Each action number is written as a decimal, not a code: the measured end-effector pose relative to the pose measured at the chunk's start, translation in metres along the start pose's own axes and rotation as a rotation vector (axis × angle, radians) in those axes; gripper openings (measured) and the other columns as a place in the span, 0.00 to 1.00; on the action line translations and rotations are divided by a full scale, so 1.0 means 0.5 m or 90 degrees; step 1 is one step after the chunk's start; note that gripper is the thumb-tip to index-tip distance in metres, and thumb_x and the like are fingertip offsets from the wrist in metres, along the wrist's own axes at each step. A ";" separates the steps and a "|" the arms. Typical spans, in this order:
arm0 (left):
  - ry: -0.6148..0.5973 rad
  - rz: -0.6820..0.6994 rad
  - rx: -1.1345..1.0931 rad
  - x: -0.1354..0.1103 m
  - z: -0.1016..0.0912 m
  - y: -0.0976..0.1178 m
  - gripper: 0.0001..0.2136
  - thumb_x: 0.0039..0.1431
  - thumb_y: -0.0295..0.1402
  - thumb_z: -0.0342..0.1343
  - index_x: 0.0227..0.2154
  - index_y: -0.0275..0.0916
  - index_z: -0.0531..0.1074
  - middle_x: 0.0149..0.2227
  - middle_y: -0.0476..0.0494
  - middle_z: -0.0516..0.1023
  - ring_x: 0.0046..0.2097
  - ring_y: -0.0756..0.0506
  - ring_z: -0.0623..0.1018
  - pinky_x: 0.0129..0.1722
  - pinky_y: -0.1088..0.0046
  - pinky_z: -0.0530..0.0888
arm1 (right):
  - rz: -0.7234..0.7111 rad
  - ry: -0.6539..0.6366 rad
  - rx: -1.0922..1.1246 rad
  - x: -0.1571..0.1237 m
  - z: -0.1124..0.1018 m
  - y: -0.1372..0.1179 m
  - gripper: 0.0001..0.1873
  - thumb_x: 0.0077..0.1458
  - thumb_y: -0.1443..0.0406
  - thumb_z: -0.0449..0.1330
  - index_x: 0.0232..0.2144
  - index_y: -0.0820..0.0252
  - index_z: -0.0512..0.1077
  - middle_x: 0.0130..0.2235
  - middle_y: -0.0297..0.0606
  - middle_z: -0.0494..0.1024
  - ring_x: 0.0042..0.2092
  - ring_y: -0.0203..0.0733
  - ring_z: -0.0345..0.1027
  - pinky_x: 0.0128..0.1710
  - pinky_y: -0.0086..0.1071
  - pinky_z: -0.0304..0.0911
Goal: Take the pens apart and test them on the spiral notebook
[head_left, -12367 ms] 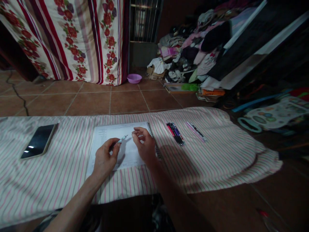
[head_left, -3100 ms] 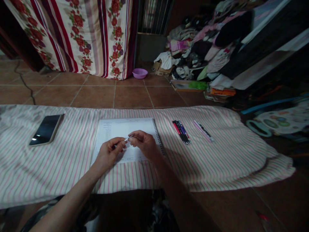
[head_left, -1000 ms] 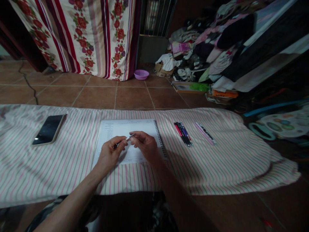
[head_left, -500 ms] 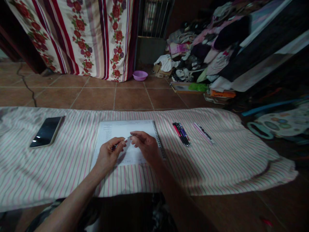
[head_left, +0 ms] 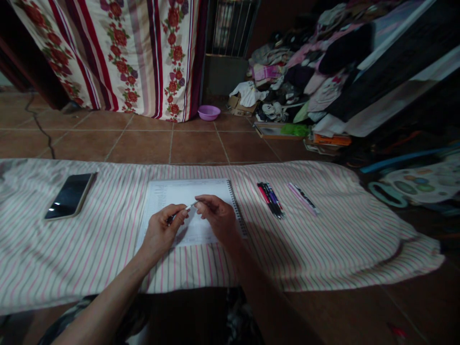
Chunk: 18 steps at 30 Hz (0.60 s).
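Above a spiral-bound notebook, my left hand pinches a thin white pen between thumb and fingertips. My right hand closes its fingertips on the pen's other end. Most of the pen is hidden in the fingers, so its exact type is hard to make out. The notebook lies flat, its wire spiral on the right and printed lines along its edges. To the right of it, several pens lie side by side in red, black and purple. Farther right are a pink pen and a black-and-white one.
A striped cloth covers the low surface. A phone lies on its left part. Beyond, on the tiled floor, stand a purple basin and a heap of clothes. A floral curtain hangs behind.
Both hands hold nearly the same place over the notebook. The right fingertips have shifted very slightly at the pen's end.
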<state>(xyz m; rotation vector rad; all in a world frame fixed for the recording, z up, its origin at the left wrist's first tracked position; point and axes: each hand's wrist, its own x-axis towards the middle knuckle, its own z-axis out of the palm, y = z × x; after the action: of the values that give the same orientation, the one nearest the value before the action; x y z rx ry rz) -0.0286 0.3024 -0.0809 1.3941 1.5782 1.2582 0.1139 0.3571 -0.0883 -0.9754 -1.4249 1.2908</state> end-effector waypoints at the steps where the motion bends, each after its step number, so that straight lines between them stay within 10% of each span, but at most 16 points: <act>1: -0.003 0.004 0.006 0.000 0.000 -0.002 0.09 0.54 0.38 0.53 0.30 0.38 0.74 0.27 0.48 0.75 0.29 0.50 0.72 0.31 0.74 0.68 | -0.002 0.001 -0.003 0.000 0.000 0.000 0.09 0.47 0.62 0.60 0.33 0.57 0.75 0.26 0.33 0.75 0.26 0.34 0.67 0.24 0.26 0.64; 18: 0.000 0.020 0.043 0.001 0.001 -0.016 0.12 0.55 0.40 0.52 0.33 0.38 0.75 0.29 0.46 0.76 0.29 0.49 0.74 0.31 0.74 0.70 | 0.012 -0.018 0.024 0.001 0.003 0.003 0.10 0.45 0.64 0.60 0.33 0.57 0.74 0.25 0.31 0.74 0.25 0.31 0.65 0.23 0.24 0.63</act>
<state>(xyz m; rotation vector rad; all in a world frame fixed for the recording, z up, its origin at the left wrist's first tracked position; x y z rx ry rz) -0.0307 0.3031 -0.0888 1.4652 1.6177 1.2339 0.1124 0.3574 -0.0895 -0.9505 -1.4119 1.3454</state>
